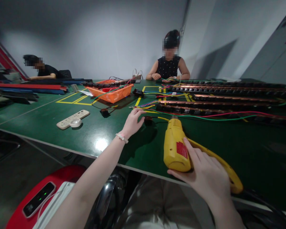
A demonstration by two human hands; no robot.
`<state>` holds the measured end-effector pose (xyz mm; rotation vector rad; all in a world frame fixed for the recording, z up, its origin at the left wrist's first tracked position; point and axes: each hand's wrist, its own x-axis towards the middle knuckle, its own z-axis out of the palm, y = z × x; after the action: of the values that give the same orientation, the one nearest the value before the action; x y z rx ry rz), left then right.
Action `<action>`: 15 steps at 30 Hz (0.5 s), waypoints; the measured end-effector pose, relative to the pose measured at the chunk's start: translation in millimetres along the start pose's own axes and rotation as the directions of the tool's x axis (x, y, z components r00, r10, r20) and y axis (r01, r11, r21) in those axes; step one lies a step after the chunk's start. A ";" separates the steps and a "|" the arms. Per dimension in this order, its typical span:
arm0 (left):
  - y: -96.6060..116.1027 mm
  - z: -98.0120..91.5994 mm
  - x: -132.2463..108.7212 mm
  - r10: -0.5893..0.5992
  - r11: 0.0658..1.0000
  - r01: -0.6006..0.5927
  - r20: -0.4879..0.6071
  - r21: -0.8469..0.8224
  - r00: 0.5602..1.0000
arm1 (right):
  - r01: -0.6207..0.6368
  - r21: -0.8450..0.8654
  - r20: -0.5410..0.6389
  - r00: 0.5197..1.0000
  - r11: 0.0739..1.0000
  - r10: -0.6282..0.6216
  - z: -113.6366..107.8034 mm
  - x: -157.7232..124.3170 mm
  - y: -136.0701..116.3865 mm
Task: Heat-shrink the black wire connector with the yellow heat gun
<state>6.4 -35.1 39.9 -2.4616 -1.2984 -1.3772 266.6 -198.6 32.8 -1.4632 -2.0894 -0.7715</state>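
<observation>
My right hand grips a yellow electric screwdriver that lies on the green table, its tip pointing away from me. My left hand reaches forward with fingers curled onto a small black part joined to a yellow wire. A white bracelet circles the left wrist. Just past the black part lie coloured wires and long black power strips with copper bars.
An orange basket of parts stands at mid table. A cream socket cover lies to the left. One person sits across the table and another at far left. Red and blue strips lie at left. A red device is near my lap.
</observation>
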 end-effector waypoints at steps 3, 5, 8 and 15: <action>-34.2 -47.0 -4.9 -0.074 0.991 0.088 -0.131 0.103 0.989 | 0.026 -0.024 -0.029 0.999 0.999 -0.027 -0.2 1.0 1.1; -72.0 -92.9 -16.3 -0.154 0.954 0.194 -0.180 0.230 0.971 | 0.042 -0.043 -0.043 0.998 0.998 -0.044 0.0 1.8 1.9; -135.8 -169.3 -46.7 -0.386 0.794 0.469 -0.276 0.387 0.880 | 0.057 -0.051 -0.064 0.996 0.997 -0.060 0.7 3.0 1.8; -222.3 -264.9 -115.3 -0.679 0.651 0.680 -0.140 0.337 0.720 | -0.006 -0.003 0.010 1.000 1.000 0.006 -0.5 3.7 -3.6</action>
<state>-356.3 -71.2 41.7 -1.7618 -2.3858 -1.0470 262.1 -197.5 35.0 -1.4769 -2.0909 -0.7668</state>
